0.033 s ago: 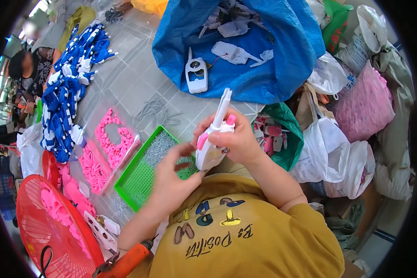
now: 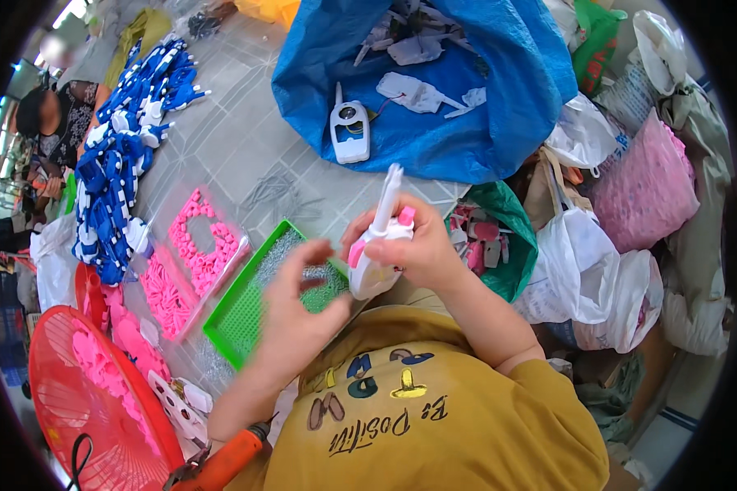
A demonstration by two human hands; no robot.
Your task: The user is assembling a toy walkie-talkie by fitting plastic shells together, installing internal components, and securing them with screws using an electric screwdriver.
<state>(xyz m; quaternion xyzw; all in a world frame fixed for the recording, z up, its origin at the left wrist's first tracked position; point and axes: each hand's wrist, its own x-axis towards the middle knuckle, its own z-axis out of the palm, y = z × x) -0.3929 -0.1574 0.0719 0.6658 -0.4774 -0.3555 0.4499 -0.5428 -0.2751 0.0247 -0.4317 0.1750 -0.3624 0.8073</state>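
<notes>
My right hand (image 2: 418,245) is closed around a white toy walkie-talkie (image 2: 374,274) with pink buttons, its antenna pointing up and away from me. My left hand (image 2: 296,304) hangs just left of it, thumb and fingers apart, nothing between them. Under that hand lies a green perforated tray (image 2: 236,315) with a heap of small silvery screws (image 2: 280,252). Beyond, a white walkie-talkie shell (image 2: 351,135) with an opening in its face rests on the edge of a blue sack (image 2: 311,61).
Pink small parts (image 2: 209,237) lie in clear bags left of the tray. A pile of blue-and-white toys (image 2: 110,176), a red basket (image 2: 57,393) and an orange power driver (image 2: 229,462) are on my left. White bags (image 2: 573,262) crowd the right. Another person (image 2: 57,123) sits far left.
My left hand has drawn a little left, away from the toy walkie-talkie. The toy has shifted slightly in my right hand, which keeps its hold.
</notes>
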